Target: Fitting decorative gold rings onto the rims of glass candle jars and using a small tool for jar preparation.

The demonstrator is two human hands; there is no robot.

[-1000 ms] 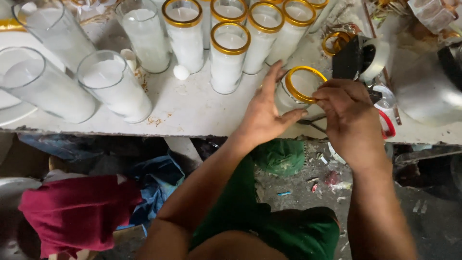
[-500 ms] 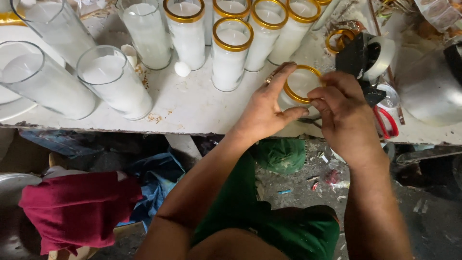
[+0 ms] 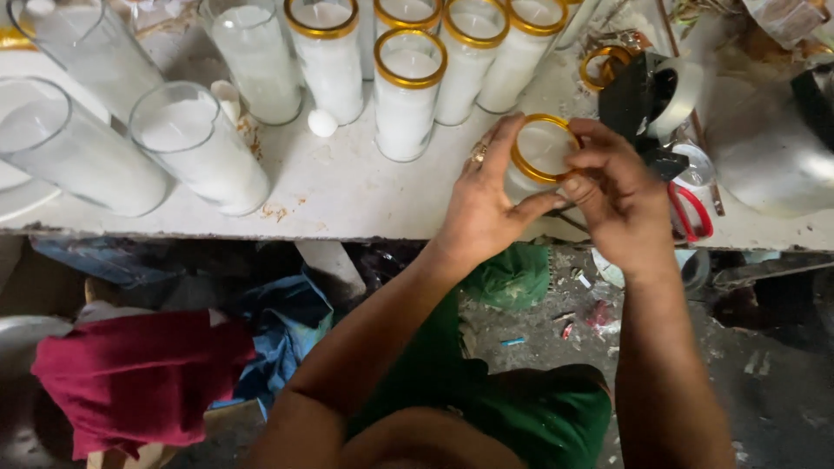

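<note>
Gripping gold-rimmed candle glass (image 3: 540, 156), fingers (image 3: 580, 187) curled closed

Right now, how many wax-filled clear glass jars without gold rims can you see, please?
4 plain-rimmed jars: two at the white table's front left, two behind them; more may lie beyond the frame.

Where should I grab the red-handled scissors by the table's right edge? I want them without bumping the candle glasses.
Take the scissors by the red handle loop, coming in from the table's near edge. The loop lies flat and exposed at that edge, right of the right hand; the blades seem tucked under the black tape dispenser.
</note>
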